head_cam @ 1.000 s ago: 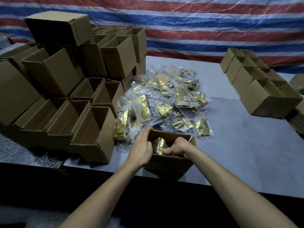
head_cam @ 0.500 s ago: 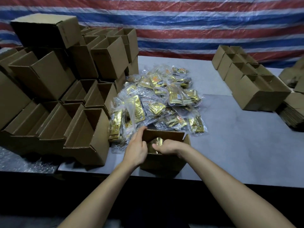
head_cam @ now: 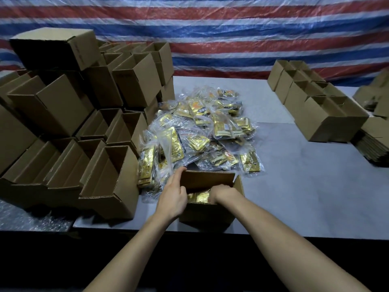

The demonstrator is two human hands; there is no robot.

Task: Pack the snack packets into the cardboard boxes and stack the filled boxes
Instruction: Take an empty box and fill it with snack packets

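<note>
One gold foil packet (head_cam: 199,196) has sunk, packed, into the brown cardboard box (head_cam: 210,214), left hand (head_cam: 173,197) gripping its wall, right hand (head_cam: 223,193) pressing, its hold unclear.

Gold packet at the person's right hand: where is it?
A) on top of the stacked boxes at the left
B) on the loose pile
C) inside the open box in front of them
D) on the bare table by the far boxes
C: the gold packet lies inside the open box, where the right hand reaches in at it and the left hand grips the box's left wall.
</note>
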